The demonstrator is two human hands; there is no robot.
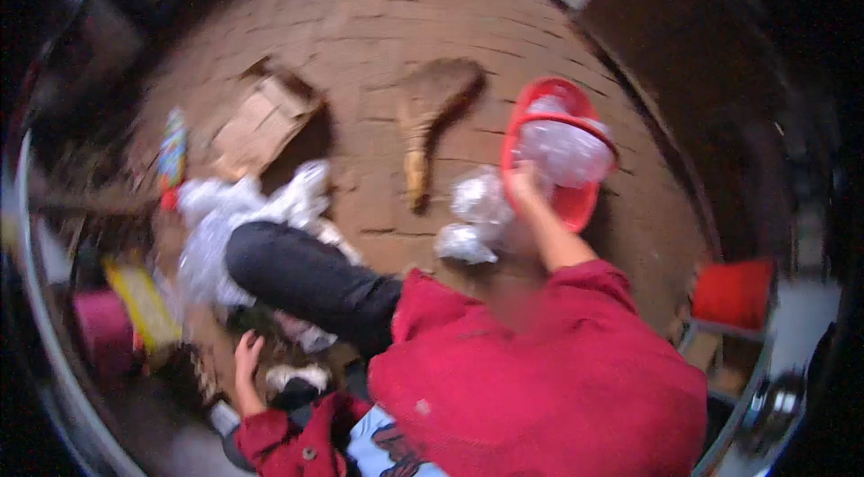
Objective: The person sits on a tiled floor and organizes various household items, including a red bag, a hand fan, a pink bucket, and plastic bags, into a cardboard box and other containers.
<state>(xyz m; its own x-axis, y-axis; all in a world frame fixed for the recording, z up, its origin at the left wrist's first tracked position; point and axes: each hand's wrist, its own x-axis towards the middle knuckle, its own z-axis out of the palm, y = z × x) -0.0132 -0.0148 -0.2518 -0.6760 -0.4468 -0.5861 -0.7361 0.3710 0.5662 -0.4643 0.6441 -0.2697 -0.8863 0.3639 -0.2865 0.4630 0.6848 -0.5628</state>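
Observation:
My right hand (529, 189) reaches forward and is closed on the near left side of a red plastic basket (583, 207). A red handle arches over the basket, and crumpled clear plastic (562, 153) fills part of it. More crumpled clear plastic (477, 198) lies on the floor just left of the basket. At the lower left, beside my dark-trousered leg, my left hand (248, 358) hangs with its fingers apart and nothing in it. Nearest to it are a pale shoe (301, 376) and a heap of white and clear plastic bags (216, 216). Motion smears the picture.
A straw hand broom (418, 135) lies on the brick floor (360, 18) ahead of me. Left of it is an opened cardboard box (261, 126), then a colourful bottle-like container (173, 153). A pink object (103, 328) is at far left, a red box-like thing (733, 294) at right.

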